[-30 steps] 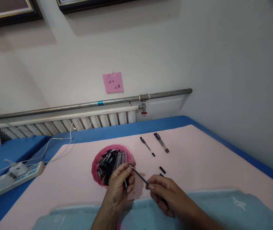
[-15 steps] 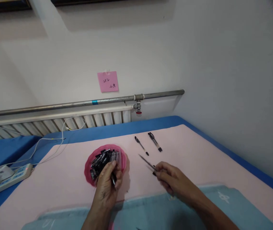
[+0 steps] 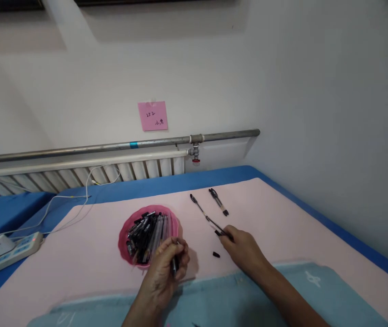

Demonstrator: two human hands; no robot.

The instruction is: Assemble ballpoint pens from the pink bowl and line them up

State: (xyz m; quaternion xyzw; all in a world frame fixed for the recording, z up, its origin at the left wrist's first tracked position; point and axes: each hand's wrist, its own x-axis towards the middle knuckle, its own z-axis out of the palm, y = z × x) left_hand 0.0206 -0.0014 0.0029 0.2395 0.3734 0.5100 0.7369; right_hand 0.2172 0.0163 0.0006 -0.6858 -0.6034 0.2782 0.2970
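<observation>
Plain indoor room, radiator [image 3: 152,168], power strip [image 3: 30,244]

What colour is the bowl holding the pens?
The bowl is pink, seen best in the head view.

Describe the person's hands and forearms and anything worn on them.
The left hand and right hand are bare, with five-fingered human shapes and no gloves. No rings or watch can be made out. The forearms show no sleeves as far as the picture reaches.

Pink-covered table [image 3: 282,231] (blue-edged), pink basket [image 3: 123,245], loose pens [image 3: 219,202], power strip [image 3: 28,245]
</observation>
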